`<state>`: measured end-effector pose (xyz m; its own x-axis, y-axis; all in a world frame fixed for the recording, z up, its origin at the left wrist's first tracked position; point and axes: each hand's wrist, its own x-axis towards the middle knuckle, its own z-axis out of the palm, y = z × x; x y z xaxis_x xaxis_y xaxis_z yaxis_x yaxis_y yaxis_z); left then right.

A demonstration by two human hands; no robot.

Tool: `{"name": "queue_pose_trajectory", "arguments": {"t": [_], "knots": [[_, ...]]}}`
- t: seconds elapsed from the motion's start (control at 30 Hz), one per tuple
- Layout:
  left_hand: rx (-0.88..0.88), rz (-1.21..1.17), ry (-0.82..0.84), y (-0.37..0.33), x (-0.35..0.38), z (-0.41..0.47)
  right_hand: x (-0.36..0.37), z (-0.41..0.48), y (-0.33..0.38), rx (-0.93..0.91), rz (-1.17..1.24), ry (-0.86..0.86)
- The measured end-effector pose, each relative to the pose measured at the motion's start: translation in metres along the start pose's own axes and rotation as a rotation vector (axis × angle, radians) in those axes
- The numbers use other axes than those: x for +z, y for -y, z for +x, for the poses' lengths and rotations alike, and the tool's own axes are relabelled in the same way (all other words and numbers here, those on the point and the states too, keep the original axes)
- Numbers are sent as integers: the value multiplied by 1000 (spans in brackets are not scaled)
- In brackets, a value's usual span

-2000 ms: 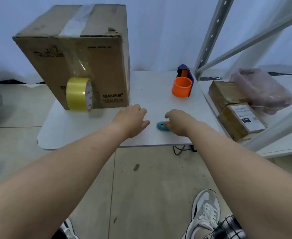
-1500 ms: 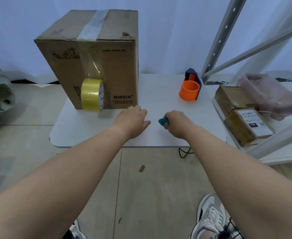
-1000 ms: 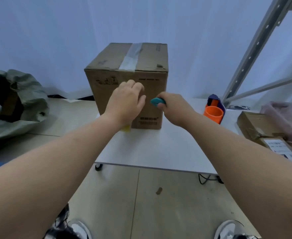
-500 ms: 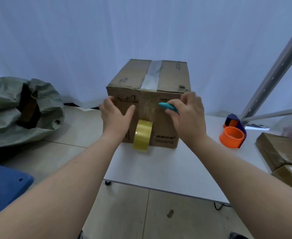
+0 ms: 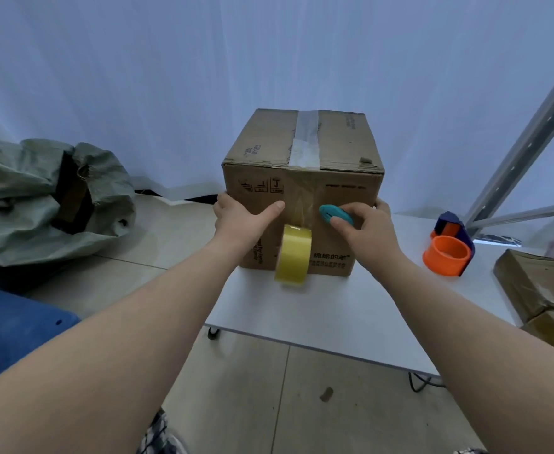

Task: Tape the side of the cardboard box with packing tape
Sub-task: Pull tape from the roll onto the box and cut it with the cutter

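A brown cardboard box (image 5: 341, 149) stands on the white table (image 5: 328, 309), with clear tape running over its top seam and down its front face. A yellow tape roll (image 5: 293, 254) hangs from that strip against the front face. My left hand (image 5: 241, 219) grips the box's left front edge, thumb pressed on the front, fingers around the side. My right hand (image 5: 365, 226) rests against the right part of the front face and holds a small teal cutter (image 5: 334, 214), its tip pointing at the tape strip.
An orange and blue tape dispenser (image 5: 449, 250) sits on the table to the right. Brown parcels (image 5: 537, 283) lie at the far right beside a metal shelf post (image 5: 527, 139). A grey-green sack (image 5: 46, 198) lies on the floor at the left.
My right hand picked the teal cutter up from the table and brought it to the box front. My left hand rose from the table to the box's left edge. The view moved closer to the box.
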<state>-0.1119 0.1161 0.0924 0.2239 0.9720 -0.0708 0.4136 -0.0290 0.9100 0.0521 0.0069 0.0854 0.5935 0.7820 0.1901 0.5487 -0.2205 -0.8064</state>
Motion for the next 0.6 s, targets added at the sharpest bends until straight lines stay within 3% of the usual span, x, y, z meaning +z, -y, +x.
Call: {"name": "queue_pose_trajectory", "arguments": {"t": [0.23,0.37,0.5,0.6], "knots": [[-37,-44,-38,-8,2,-17,-16,-11,2,9,-20,-13],[-112,-223,-144,-13,4,-23,-26,-11,4,-54,-162,-159],[-85,-140,192,-9,15,-33,-28,-11,4,-109,-195,-233],[-103,-127,296,-10,23,-38,-27,-9,4,-179,-169,-285]]}}
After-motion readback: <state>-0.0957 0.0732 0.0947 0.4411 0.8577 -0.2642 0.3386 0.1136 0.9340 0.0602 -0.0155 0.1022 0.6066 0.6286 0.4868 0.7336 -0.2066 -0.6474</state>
